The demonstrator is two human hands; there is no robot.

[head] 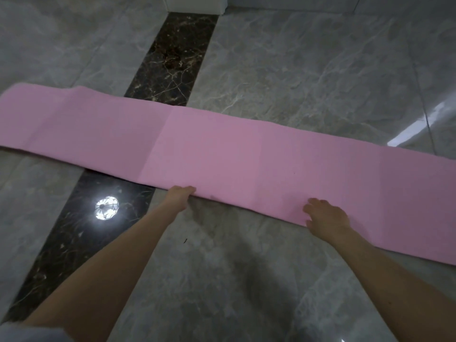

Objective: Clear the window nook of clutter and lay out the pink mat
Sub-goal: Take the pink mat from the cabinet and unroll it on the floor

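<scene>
Mats: one pink mat, unrolled into a long strip across the floor, running from the left edge of view to the right edge; several faint fold creases cross it.
Mat position: lies flat on the grey marble floor, crossing over the dark marble band; its near edge is lifted slightly where the left hand has it.
Hands: two, both bare, both at the mat's near edge.
Left hand: arm stretched forward, fingers curled under the near edge of the mat, thumb side on top, gripping the edge.
Right hand: arm stretched forward, palm down on the mat just inside its near edge, fingers spread and fairly straight, pressing rather than gripping.
Floor bands: one dark marble band, running from the far wall towards the lower left, passing under the mat.
Light reflections: one round bright reflection on the dark band, near the left forearm; one streak of glare on the grey tiles at right, just beyond the mat.
Far end: one white base of a wall or fitting at the top of the band.
Sleeve: grey sleeve at the lower left corner.
</scene>
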